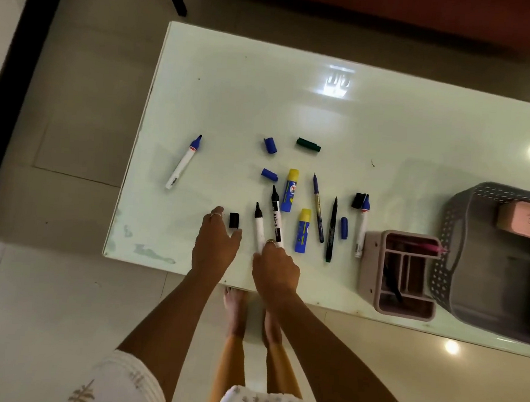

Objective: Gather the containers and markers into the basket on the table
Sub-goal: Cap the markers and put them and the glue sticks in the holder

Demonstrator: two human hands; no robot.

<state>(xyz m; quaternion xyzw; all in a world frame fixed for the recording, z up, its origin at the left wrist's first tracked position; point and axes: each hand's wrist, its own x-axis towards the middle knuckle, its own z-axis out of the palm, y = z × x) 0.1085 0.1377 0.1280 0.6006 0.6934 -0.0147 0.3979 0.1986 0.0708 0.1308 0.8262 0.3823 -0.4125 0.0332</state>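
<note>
A glossy white surface (pixel 297 92) is seen from above, with the gathering judged barely begun. At its right edge a grey perforated basket (pixel 455 222) already holds a pink box (pixel 527 220) and something teal that is mostly cut off by the frame. Just beside the basket, touching its left wall, a pink divided organiser (pixel 399 275) stands outside it on the surface, with a pink pen and a dark pen inside. Scattered across the middle and not yet collected are two blue-and-yellow glue sticks (pixel 290 190), several uncapped markers, one white marker (pixel 182 162) lying well apart to the left, and loose blue, black and green caps. The right hand (pixel 275 271) is curled, its fingers gripping the lower ends of two black-tipped markers (pixel 267 220). The left hand (pixel 214 244) is spread flat and holds nothing, reaching toward a black cap (pixel 234 220) just beside it.
</note>
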